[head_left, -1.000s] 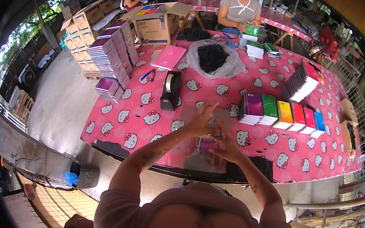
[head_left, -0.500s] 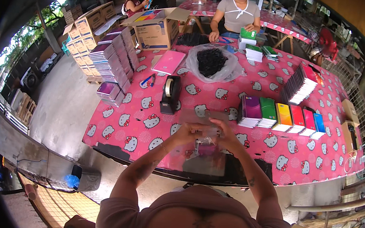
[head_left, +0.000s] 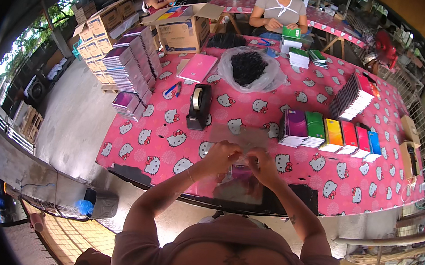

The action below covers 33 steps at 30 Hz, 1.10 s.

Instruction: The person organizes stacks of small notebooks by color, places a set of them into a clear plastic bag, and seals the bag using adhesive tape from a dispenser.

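Note:
A small purple notebook (head_left: 242,173) lies in front of me at the near table edge, with glossy clear plastic film (head_left: 240,192) over and around it. Above its far end my left hand (head_left: 223,157) has its fingers bent into a pinch on the film. My right hand (head_left: 264,166) pinches the film close by, its fingertips nearly meeting the left ones. The fingers hide much of the pinched film. Just beyond the hands stands a black tape dispenser (head_left: 199,111) with a roll of clear tape.
Stacked colored notebooks (head_left: 334,134) stand to the right, with a taller pile (head_left: 352,98) behind. A plastic bag of black pieces (head_left: 247,69) sits mid-table. On the left are wrapped notebook stacks (head_left: 131,64), a pink notebook (head_left: 197,68) and an open carton (head_left: 181,33). A co-worker (head_left: 279,13) sits opposite.
My fingers have curled in and my two hands have come closer together over the notebook. Across the table, the co-worker's hands have moved together near the green notebooks.

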Each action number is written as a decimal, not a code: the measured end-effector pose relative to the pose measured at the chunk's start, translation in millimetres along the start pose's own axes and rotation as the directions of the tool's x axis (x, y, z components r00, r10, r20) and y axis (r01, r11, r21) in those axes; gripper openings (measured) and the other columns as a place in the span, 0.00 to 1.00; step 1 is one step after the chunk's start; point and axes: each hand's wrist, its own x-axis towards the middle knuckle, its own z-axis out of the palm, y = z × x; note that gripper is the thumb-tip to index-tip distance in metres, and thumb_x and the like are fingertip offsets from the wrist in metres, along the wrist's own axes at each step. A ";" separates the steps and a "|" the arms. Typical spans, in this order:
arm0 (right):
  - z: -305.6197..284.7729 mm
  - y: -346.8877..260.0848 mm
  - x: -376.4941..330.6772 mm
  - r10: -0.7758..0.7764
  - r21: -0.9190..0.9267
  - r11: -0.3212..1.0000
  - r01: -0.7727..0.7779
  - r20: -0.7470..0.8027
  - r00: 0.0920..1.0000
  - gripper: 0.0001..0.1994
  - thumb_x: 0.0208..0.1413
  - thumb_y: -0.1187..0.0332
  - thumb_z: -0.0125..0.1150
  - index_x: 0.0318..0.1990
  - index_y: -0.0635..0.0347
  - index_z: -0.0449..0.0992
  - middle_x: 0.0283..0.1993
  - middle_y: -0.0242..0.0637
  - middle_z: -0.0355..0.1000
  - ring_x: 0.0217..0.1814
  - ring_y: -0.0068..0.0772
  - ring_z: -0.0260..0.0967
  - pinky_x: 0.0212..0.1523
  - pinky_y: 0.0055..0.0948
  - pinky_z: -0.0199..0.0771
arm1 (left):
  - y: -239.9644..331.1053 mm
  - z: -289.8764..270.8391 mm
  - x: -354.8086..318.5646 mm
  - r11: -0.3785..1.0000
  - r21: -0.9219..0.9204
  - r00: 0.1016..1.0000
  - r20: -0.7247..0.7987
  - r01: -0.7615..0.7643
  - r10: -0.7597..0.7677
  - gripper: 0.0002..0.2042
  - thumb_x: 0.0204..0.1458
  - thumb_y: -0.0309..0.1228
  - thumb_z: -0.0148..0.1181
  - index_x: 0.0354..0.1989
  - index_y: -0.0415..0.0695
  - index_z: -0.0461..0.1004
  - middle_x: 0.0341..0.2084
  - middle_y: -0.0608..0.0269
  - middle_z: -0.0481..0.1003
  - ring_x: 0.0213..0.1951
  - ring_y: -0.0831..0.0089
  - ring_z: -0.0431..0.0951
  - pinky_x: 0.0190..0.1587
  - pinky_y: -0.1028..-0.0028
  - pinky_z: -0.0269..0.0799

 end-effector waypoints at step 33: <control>31.7 21.1 17.7 0.420 0.458 0.814 -0.358 -0.037 0.907 0.15 0.54 0.73 0.67 0.48 0.61 0.72 0.39 0.28 0.70 0.39 0.17 0.65 0.40 0.21 0.67 | -234.2 -44.7 -48.2 0.697 0.090 0.602 -0.590 0.712 -0.539 0.09 0.54 0.34 0.59 0.28 0.42 0.77 0.24 0.58 0.80 0.23 0.65 0.79 0.23 0.71 0.70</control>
